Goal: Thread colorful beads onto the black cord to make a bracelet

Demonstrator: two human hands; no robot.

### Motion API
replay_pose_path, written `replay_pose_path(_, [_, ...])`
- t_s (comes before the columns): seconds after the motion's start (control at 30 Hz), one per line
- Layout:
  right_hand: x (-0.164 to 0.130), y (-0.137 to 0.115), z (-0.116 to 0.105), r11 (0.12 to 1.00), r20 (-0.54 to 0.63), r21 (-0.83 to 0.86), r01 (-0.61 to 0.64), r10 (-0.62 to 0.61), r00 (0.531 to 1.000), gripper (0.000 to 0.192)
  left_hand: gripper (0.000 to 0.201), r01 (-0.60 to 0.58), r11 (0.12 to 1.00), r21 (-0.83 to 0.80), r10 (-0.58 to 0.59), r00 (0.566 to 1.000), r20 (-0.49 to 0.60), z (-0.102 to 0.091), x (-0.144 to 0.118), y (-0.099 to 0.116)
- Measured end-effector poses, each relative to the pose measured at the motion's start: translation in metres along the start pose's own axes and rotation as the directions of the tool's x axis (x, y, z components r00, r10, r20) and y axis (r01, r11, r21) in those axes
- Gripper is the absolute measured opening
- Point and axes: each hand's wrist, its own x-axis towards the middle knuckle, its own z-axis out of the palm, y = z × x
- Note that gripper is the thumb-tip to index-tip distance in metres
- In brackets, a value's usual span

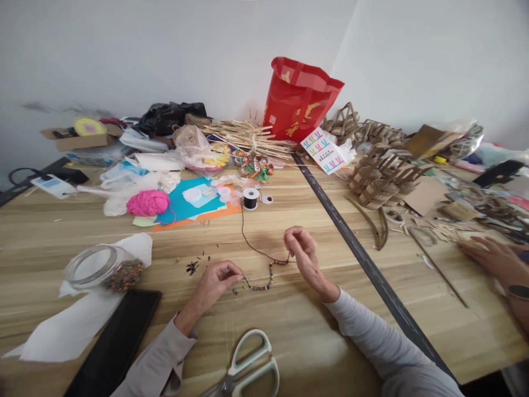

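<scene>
My left hand [217,282] pinches one end of a black cord strung with small coloured beads [268,278], close above the wooden table [289,220]. My right hand [303,251] pinches the same cord further along, where the bead row ends. From there the cord [248,237] runs back to a black spool [250,198]. The beaded stretch hangs in a curve between both hands. A few loose dark beads [192,267] lie left of my left hand.
A tipped glass jar of beads [107,270] rests on white paper at left, beside a black tray [115,342]. Scissors [248,366] lie near the front edge. Pink yarn [147,203], coloured paper, a red bag [300,99] and cardboard models crowd the back. Another person's hand [491,259] rests at right.
</scene>
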Motion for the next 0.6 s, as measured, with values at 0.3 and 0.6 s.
replay_pose_path(0.3, [-0.03,0.006,0.027,0.874,0.623,-0.345,0.342,-0.059,0.78,0.02,0.014,0.01,1.0,-0.012,-0.01,1.0,-0.006,0.0,-0.002,0.005])
replay_pose_path(0.6, [-0.041,0.019,0.034,0.743,0.704,-0.417,0.523,-0.1,0.703,0.006,0.012,0.009,1.0,0.012,-0.009,1.0,-0.025,0.0,-0.002,0.006])
